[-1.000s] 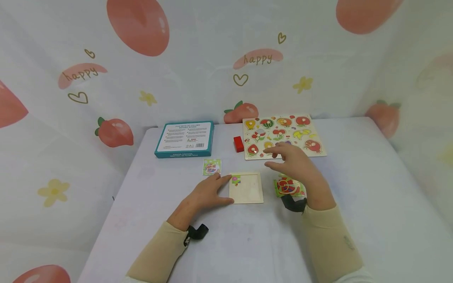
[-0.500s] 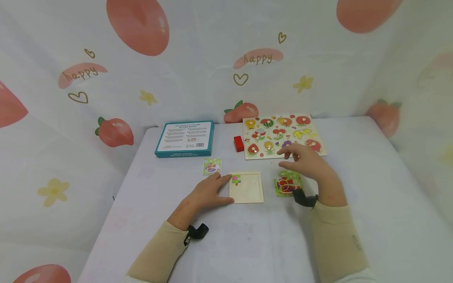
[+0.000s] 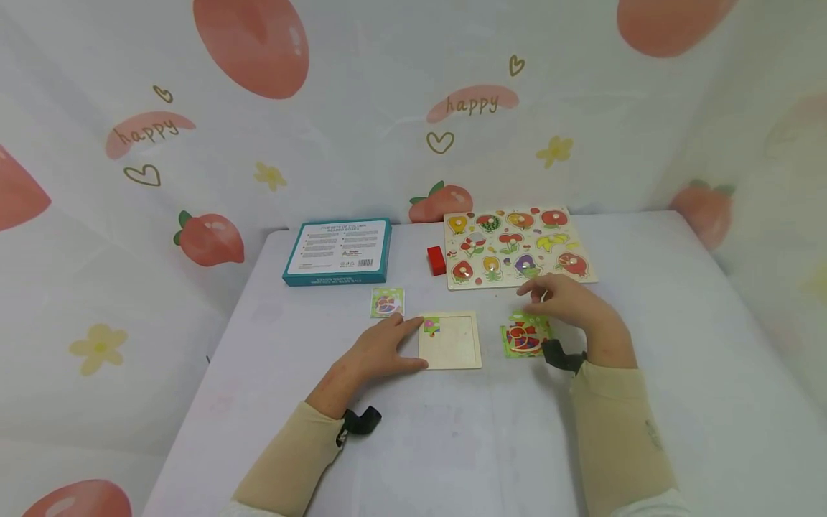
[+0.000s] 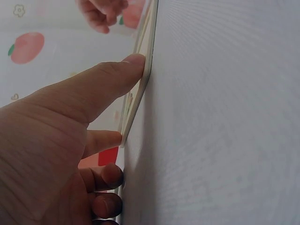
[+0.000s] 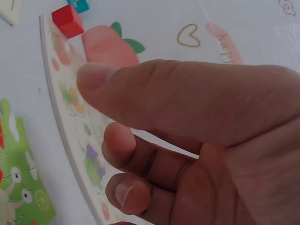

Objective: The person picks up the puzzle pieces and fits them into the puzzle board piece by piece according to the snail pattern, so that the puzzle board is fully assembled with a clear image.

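Observation:
In the head view, my left hand (image 3: 381,350) rests at the left side of a square wooden puzzle tray (image 3: 457,352). Its thumb and index finger are spread and touch the tray's two left corners, as the left wrist view also shows. One small green and pink puzzle piece (image 3: 431,326) lies in the tray's upper left corner. My right hand (image 3: 568,301) hovers with loosely bent fingers and nothing between them. Just left of and below it is a pile of green and red puzzle pieces (image 3: 525,336), partly hidden by the wrist strap.
A small picture card (image 3: 387,302) lies behind my left hand. Farther back are a teal-edged box (image 3: 339,251), a red block (image 3: 436,261) and a fruit peg board (image 3: 517,248). A printed curtain (image 3: 362,143) hangs behind the white table (image 3: 446,445).
My right hand has moved right and slightly toward me, uncovering more of the puzzle pieces and the peg board. The left hand and the tray have stayed in place.

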The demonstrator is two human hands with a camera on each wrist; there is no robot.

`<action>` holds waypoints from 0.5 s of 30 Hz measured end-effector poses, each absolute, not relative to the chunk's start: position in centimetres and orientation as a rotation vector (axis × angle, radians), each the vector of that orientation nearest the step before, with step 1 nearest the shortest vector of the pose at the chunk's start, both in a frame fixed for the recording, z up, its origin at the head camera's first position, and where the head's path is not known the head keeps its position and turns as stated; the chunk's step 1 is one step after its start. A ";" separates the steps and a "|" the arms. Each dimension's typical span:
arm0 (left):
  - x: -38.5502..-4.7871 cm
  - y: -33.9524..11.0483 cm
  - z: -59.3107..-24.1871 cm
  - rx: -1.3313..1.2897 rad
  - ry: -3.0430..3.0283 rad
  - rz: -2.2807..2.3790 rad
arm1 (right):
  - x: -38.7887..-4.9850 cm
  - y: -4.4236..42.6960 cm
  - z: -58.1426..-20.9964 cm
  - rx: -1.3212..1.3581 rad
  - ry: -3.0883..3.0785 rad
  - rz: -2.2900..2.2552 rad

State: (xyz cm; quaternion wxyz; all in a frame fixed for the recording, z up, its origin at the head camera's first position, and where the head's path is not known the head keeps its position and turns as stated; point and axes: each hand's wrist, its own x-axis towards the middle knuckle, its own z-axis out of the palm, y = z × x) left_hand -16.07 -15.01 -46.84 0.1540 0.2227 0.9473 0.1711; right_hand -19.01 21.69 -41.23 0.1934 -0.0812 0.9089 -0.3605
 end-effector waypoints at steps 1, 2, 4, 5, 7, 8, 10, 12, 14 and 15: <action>-16.1 -15.0 -46.9 0.639 2.717 0.488 | -19.1 21.8 -41.5 -0.219 2.535 -1.014; -16.1 -15.0 -46.9 0.638 2.718 0.487 | -19.3 21.8 -41.8 -0.207 2.521 -1.014; -16.1 -15.1 -46.9 0.641 2.719 0.487 | -19.6 21.9 -42.5 -0.187 2.497 -1.014; -16.2 -15.1 -47.0 0.640 2.719 0.486 | -19.7 21.9 -42.8 -0.174 2.485 -1.011; -16.2 -15.1 -47.0 0.639 2.716 0.492 | -19.9 21.8 -43.4 -0.152 2.467 -1.002; -16.2 -15.1 -47.0 0.638 2.714 0.495 | -20.0 21.8 -43.7 -0.142 2.465 -0.990; -16.2 -15.1 -47.0 0.638 2.714 0.492 | -20.0 21.6 -44.0 -0.134 2.463 -0.977; -16.2 -15.1 -47.0 0.638 2.713 0.488 | -20.0 21.4 -44.2 -0.133 2.472 -0.963; -16.2 -15.1 -47.0 0.637 2.715 0.485 | -20.0 21.1 -44.2 -0.127 2.487 -0.950; -16.2 -15.1 -47.0 0.637 2.715 0.485 | -20.0 21.0 -44.2 -0.133 2.495 -0.944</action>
